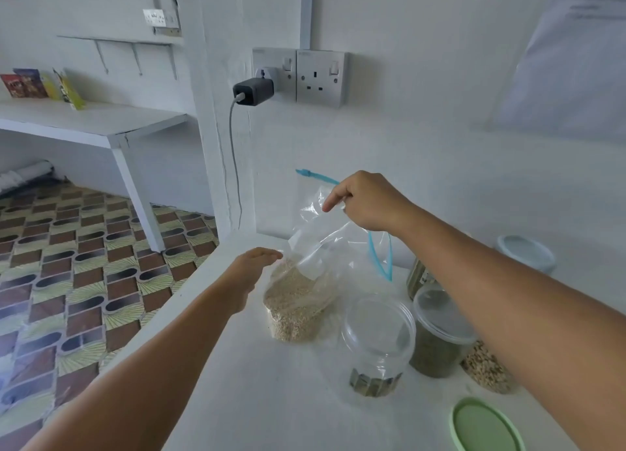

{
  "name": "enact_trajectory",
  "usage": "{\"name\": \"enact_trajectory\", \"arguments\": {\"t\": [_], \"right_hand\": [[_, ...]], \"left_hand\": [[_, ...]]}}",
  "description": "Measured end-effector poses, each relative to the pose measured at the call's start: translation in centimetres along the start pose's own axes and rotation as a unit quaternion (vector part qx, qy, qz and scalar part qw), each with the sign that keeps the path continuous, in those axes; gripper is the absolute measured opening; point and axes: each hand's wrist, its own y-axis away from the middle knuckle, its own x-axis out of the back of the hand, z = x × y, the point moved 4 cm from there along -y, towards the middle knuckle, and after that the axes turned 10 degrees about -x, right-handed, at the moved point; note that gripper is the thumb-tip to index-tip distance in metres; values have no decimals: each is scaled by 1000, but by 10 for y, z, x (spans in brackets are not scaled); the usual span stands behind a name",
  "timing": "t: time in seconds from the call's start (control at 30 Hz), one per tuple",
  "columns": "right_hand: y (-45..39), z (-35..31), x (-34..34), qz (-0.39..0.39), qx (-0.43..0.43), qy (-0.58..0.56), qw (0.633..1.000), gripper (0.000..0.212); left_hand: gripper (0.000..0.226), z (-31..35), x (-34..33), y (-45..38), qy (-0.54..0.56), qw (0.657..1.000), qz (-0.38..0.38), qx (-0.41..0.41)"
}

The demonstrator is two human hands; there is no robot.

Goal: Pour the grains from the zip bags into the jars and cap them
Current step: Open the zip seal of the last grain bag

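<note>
Far left is a shelf w/ colorful packs (44, 86), not part of the job. Next comes the left hand (249, 274), fingers straight and loose, holding nothing; it sits right beside the fat bottom of the zip bag (301, 301), prob. to steady or lift that heavy end. The bag's bottom rests on the white counter (271, 399), full of pale grains (294, 315). Its top is pulled up and to the right, so the grains stay low and don't spill. The right hand (366, 201) pinches the bag's top near the blue zip strip (382, 264), pointer finger sticking out. The zip looks open, I think. Near and right of the bag stands an empty clear jar (377, 342), no lid on, close by so the pour is short. Just right of it is a jar w/ green stuff (437, 335), w/ a clear cover on top. Another jar w/ tan grains (484, 369) is partly hidden by the arm. A green lid (484, 427) waits at the near right edge, ready for capping. A pale blue lid (525, 252) sits far right.
</note>
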Motion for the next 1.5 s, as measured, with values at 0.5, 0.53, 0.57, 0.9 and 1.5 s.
{"name": "enact_trajectory", "arguments": {"t": [0.5,0.53,0.57,0.9,1.5], "right_hand": [[-11,4,6,113,11,-66,991,47],[-11,2,10,120,14,-71,990,47],[-10,2,15,128,18,-76,989,47],[-4,34,13,103,16,-194,975,44],[-1,54,-2,116,26,-189,975,46]], "left_hand": [[18,-24,-8,-20,98,991,52,77],[19,-20,-5,-17,114,989,74,58],[20,-15,0,-14,126,987,94,34],[24,-2,43,29,180,970,119,-107],[27,-8,32,8,273,958,92,11]]}}
